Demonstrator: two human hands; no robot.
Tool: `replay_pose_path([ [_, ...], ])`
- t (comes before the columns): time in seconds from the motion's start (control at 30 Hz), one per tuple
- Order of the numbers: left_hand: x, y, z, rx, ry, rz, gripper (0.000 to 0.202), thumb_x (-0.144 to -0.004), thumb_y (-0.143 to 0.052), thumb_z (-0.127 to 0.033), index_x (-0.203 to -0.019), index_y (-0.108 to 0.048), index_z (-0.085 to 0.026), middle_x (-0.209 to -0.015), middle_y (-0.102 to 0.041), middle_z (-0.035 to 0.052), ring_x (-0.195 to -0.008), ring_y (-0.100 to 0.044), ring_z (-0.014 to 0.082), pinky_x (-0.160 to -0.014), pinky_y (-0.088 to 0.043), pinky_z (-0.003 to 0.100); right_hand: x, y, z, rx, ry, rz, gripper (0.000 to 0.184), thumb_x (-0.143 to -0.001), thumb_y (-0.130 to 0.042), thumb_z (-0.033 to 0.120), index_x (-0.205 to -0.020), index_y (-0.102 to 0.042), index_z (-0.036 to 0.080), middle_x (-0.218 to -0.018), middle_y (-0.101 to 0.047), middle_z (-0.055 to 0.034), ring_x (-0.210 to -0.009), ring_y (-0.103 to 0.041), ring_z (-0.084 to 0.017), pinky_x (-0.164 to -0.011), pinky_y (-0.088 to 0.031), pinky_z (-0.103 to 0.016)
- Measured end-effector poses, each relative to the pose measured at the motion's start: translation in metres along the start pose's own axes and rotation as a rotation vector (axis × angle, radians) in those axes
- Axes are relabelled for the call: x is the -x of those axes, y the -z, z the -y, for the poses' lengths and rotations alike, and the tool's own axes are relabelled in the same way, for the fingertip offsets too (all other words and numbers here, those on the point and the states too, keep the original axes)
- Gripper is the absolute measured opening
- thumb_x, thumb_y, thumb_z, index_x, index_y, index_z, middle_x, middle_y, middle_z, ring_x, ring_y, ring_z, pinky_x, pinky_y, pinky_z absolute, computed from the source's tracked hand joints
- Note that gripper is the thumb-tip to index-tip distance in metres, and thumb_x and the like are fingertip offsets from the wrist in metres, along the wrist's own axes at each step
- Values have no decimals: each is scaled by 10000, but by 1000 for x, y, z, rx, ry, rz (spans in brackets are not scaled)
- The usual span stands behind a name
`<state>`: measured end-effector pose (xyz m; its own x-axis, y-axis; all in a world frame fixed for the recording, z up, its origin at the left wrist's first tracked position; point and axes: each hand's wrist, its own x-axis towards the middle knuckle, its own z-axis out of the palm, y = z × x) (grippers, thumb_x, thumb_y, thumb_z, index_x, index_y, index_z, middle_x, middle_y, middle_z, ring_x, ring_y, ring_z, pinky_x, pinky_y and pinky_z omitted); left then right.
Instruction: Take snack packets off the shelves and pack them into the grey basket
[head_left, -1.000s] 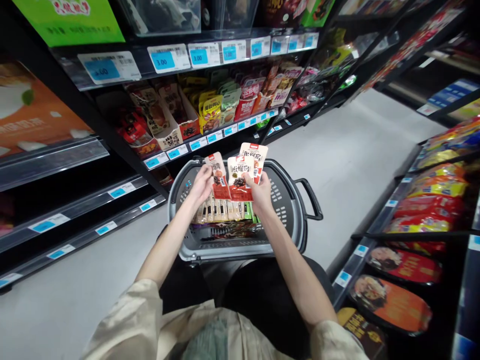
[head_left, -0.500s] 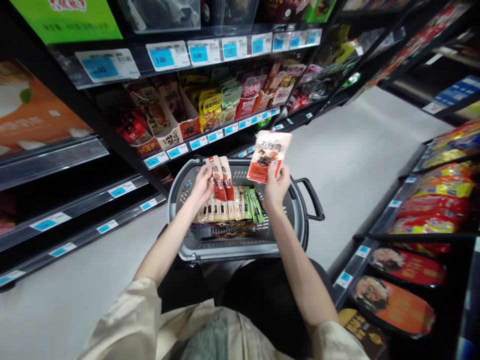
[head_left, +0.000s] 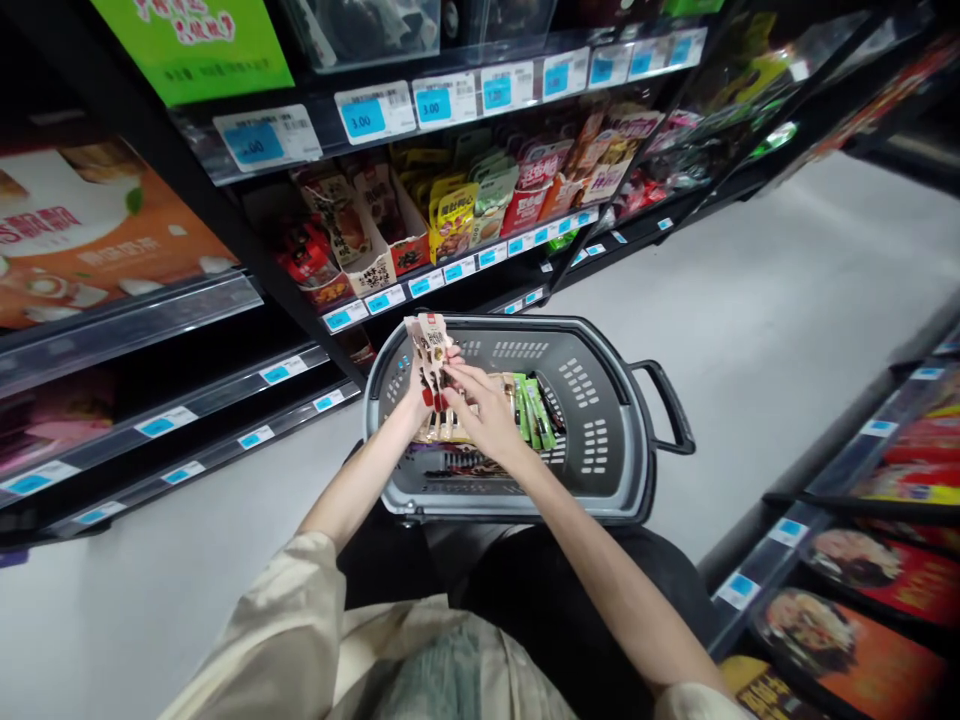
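My left hand (head_left: 421, 385) is closed around several small white-and-red snack packets (head_left: 430, 345), held upright in a stack over the left part of the grey shopping basket (head_left: 506, 500). My right hand (head_left: 484, 410) comes in from the right, its fingers pinching at the near side of the same stack. Part of the left fingers is hidden behind the packets. Below the hands, a row of beige packets (head_left: 448, 428) and several green packets (head_left: 534, 412) lie inside the basket. Dark packages show along the basket's near side.
On the left, a shelf (head_left: 450, 275) holds snack pouches and open boxes, with price tags along its edge. The basket's black handle (head_left: 670, 405) sticks out to the right. Lower right, another shelf carries red and orange food packs (head_left: 847, 640). Grey floor (head_left: 720, 290) runs between the shelves.
My right hand has moved left with its packet to the packets in my left hand, and the stack is now gathered together. The view has shifted, so the basket appears further right.
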<state>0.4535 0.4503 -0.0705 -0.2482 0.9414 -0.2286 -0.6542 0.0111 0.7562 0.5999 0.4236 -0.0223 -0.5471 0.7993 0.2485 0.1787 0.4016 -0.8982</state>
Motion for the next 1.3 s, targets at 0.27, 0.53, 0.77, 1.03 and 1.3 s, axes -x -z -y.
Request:
replay_pose_path([
  [0.27, 3, -11, 5, -56, 39, 32, 492, -854, -604, -708, -885, -638, -218, -805, -656, 64, -840, -676, 217, -751, -572, 319, -7, 2, -21, -528, -608, -97, 591, -634, -888, 588, -1043, -630, 248, -1004, -705, -30, -825, -678, -186, -665, -596, -326],
  [0.53, -7, -7, 11, -101, -1, -191, 355, -859, -682, -521, -914, -690, -171, -870, -767, 50, -904, -730, 252, -858, -585, 358, -8, -7, -22, -652, -670, -241, 520, -604, -912, 529, -951, -688, 213, -880, -759, -16, -690, -677, -150, -509, -475, -227],
  [0.77, 0, -22, 0, 45, 18, 52, 603, -894, -603, -691, -1125, -706, -144, -1088, -778, 137, -1159, -696, 345, -993, -568, 462, -18, 7, -25, -470, -467, -448, 411, -707, -830, 466, -990, -706, 194, -920, -756, -49, -729, -669, -180, -609, -558, -296],
  [1.03, 6, -31, 1, -2, -95, 23, 532, -777, -867, -372, -1221, -646, -181, -1220, -756, 102, -1219, -681, 313, -1103, -508, 478, -16, 18, -35, -186, -307, -517, 463, -813, -752, 505, -1165, -645, 226, -1031, -721, -62, -885, -663, -221, -750, -593, -369],
  [1.3, -1, -24, 2, -19, -187, 1, 692, -605, -976, -411, -1169, -653, -171, -1224, -754, 130, -1219, -681, 329, -1109, -502, 496, -22, 36, -33, -158, -270, -425, 326, -834, -728, 473, -1023, -715, 208, -848, -717, -28, -736, -654, -204, -693, -600, -394],
])
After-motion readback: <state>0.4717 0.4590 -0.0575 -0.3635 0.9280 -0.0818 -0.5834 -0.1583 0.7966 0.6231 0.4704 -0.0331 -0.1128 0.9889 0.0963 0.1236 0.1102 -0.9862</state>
